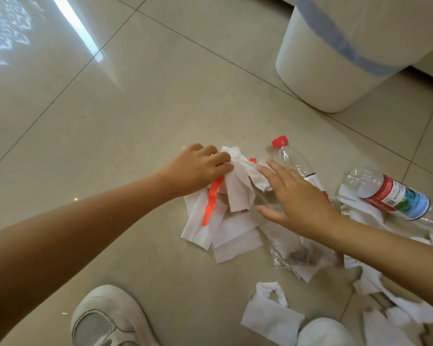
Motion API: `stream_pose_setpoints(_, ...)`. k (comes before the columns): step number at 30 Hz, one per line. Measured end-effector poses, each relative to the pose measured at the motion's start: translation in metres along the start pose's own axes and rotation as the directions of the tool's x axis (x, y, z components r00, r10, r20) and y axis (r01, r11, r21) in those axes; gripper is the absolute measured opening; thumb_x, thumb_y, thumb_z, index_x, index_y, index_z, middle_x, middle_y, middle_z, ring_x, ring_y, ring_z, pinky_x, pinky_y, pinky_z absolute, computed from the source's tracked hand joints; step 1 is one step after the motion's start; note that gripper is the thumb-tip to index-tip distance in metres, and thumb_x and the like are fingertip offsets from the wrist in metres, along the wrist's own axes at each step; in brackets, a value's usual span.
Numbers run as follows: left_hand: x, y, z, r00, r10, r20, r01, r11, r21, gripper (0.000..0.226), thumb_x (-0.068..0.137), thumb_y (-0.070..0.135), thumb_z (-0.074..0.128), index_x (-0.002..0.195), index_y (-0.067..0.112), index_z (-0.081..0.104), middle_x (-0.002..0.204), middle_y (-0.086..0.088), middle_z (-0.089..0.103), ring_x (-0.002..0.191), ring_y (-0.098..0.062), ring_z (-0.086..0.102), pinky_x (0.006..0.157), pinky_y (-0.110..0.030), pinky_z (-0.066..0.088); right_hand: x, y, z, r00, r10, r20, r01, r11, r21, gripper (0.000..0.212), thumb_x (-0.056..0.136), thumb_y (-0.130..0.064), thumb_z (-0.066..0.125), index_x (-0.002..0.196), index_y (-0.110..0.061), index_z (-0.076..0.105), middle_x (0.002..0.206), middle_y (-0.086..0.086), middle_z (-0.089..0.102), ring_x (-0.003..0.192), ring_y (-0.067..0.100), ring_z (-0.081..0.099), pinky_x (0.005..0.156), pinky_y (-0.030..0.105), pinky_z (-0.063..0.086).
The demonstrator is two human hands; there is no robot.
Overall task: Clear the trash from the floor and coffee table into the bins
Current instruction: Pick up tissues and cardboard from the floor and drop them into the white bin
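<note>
My left hand (pixel 200 168) has its fingers (pixel 223 162) curled, pinching a crumpled tissue (pixel 238 181) on the floor (pixel 110 108), amid more paper; my right hand (pixel 295 196) hovers beside it, fingers spread, holding nothing. The tissue looks light, soft, tearable, so I judge bunching its middle best; the white bin (pixel 335 71) stands near

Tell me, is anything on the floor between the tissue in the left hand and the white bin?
Nothing visible does. The left hand grips the tissue, and only bare floor lies between it and the bin. The red-capped bottle lies to the side, under the open right hand.
</note>
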State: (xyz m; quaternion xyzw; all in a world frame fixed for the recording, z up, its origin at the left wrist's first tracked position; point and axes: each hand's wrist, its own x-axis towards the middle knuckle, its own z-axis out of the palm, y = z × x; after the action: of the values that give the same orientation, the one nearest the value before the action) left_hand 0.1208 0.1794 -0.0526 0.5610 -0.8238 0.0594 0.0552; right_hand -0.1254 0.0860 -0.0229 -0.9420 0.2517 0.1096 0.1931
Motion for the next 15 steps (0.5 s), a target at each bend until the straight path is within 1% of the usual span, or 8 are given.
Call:
stream_pose_setpoints(2,-0.017,0.003,0.001,0.998,-0.049,0.045,0.048,0.999,0.013,0.042,0.092,0.043,0.05,0.123,0.017,0.062,0.125,-0.007,0.062,0.104,-0.031,0.062,0.08,-0.043,0.049,0.007,-0.007,0.003,0.998,-0.023,0.061,0.02,0.999,0.038,0.098,0.08,-0.066,0.056,0.152,-0.025,0.005,0.161,0.005,0.007,0.145,0.025,0.016,0.113,0.037,0.026)
stream_pose_setpoints(4,-0.037,0.01,-0.001,0.972,-0.14,0.189,0.141,0.99,0.006,0.081,0.081,0.073,0.043,0.142,0.019,0.044,0.145,-0.008,0.045,0.126,-0.035,0.048,0.095,-0.051,0.04,0.015,-0.015,0.008,0.993,-0.063,0.105,0.06,0.998,0.031,0.108,0.075,-0.072,0.056,0.152,-0.025,-0.004,0.161,0.006,-0.004,0.147,0.024,0.005,0.118,0.036,0.017)
stream_pose_setpoints(5,-0.046,0.014,-0.003,0.945,-0.183,0.27,0.19,0.982,0.002,0.098,0.073,0.083,0.039,0.148,0.021,0.032,0.152,-0.008,0.035,0.133,-0.036,0.039,0.099,-0.056,0.036,0.019,-0.019,0.01,0.988,-0.073,0.133,0.071,0.997,0.019,0.112,0.073,-0.073,0.057,0.151,-0.026,-0.008,0.161,0.006,-0.009,0.148,0.024,-0.001,0.12,0.037,0.013)
stream_pose_setpoints(7,-0.059,0.024,-0.003,0.891,-0.244,0.383,0.264,0.965,0.001,0.118,0.059,0.093,0.038,0.153,0.025,0.013,0.158,-0.008,0.02,0.141,-0.037,0.025,0.102,-0.062,0.029,0.027,-0.026,0.013,0.982,-0.072,0.173,0.074,0.997,-0.005,0.116,0.071,-0.075,0.057,0.15,-0.028,-0.013,0.159,0.005,-0.017,0.147,0.026,-0.008,0.12,0.042,0.011)
stream_pose_setpoints(9,-0.066,0.033,0.003,0.86,-0.274,0.431,0.304,0.953,-0.002,0.127,0.052,0.093,0.045,0.153,0.027,0.005,0.159,-0.009,0.015,0.142,-0.039,0.021,0.101,-0.065,0.029,0.035,-0.032,0.016,0.98,-0.07,0.188,0.078,0.996,-0.033,0.117,0.069,-0.078,0.056,0.149,-0.03,-0.017,0.158,0.004,-0.022,0.147,0.029,-0.01,0.118,0.049,0.011)
stream_pose_setpoints(12,-0.067,0.038,0.013,0.84,-0.291,0.459,0.323,0.946,0.008,0.128,0.049,0.082,0.064,0.152,0.027,0.012,0.156,-0.013,0.024,0.136,-0.042,0.032,0.096,-0.061,0.04,0.044,-0.04,0.025,0.974,-0.063,0.218,0.083,0.993,-0.084,0.114,0.07,-0.077,0.055,0.147,-0.036,-0.018,0.157,0.005,-0.025,0.146,0.033,-0.011,0.115,0.057,0.009)
stream_pose_setpoints(13,-0.065,0.038,0.014,0.846,-0.291,0.447,0.322,0.947,0.007,0.122,0.052,0.078,0.065,0.151,0.025,0.017,0.153,-0.015,0.029,0.132,-0.042,0.037,0.092,-0.057,0.044,0.047,-0.041,0.027,0.974,-0.056,0.22,0.078,0.993,-0.091,0.112,0.07,-0.076,0.056,0.147,-0.038,-0.016,0.157,0.006,-0.024,0.146,0.034,-0.01,0.114,0.059,0.01)
stream_pose_setpoints(15,-0.062,0.037,0.016,0.882,-0.281,0.378,0.308,0.951,-0.01,0.098,0.066,0.07,0.056,0.147,0.024,0.025,0.147,-0.018,0.039,0.121,-0.042,0.048,0.083,-0.05,0.05,0.05,-0.041,0.029,0.975,-0.053,0.214,0.078,0.991,-0.11,0.106,0.073,-0.072,0.056,0.148,-0.039,-0.012,0.158,0.008,-0.022,0.146,0.035,-0.007,0.113,0.06,0.014)
